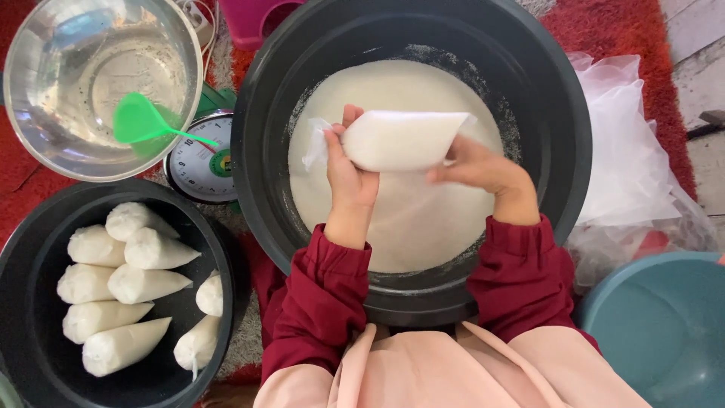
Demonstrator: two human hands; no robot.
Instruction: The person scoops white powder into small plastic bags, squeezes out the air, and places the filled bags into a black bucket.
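Note:
My left hand (349, 175) and my right hand (477, 168) together hold a cone-shaped clear plastic bag (400, 139) filled with white grains. The bag lies sideways above a big black basin (559, 151) half full of the same white grains (415, 219). At the bag's twisted open end, my left hand has its fingers wrapped around the plastic. Under the pointed end, my right hand supports the bag. Both arms wear dark red sleeves.
A smaller black basin (30, 302) at lower left holds several filled cone bags (143, 283). A steel bowl (98, 83) with a green funnel (140, 121) sits top left, beside a kitchen scale (198, 162). Empty clear bags (627, 151) lie on the right, above a teal basin (664, 325).

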